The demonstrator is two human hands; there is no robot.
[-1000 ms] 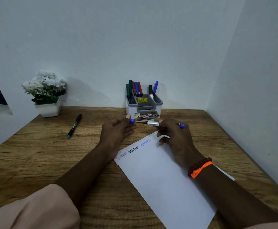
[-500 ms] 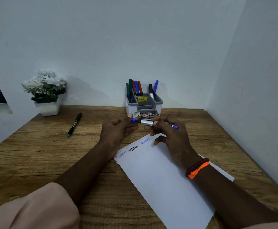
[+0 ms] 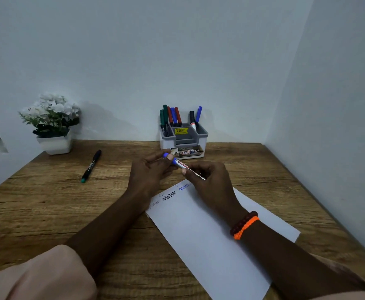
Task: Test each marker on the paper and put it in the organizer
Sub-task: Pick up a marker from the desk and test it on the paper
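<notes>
- Left hand [image 3: 149, 172] pinches the blue cap end of a slim cylindrical blue-capped marker [image 3: 180, 164]; right hand [image 3: 211, 180] wraps its printed barrel, both grips clamped on it above the white paper sheet [image 3: 209, 234]
- Three zigzag scribbles mark the paper's far edge
- Grey plastic organizer [image 3: 184, 137] holds seven upright markers
- One black marker [image 3: 91, 166] lies on the wood-grain desk [image 3: 47, 213]

A blue marker [image 3: 182, 165] is held between left hand [image 3: 150, 173] and right hand [image 3: 209, 182] above the paper [image 3: 209, 234], before the organizer [image 3: 184, 137].
</notes>
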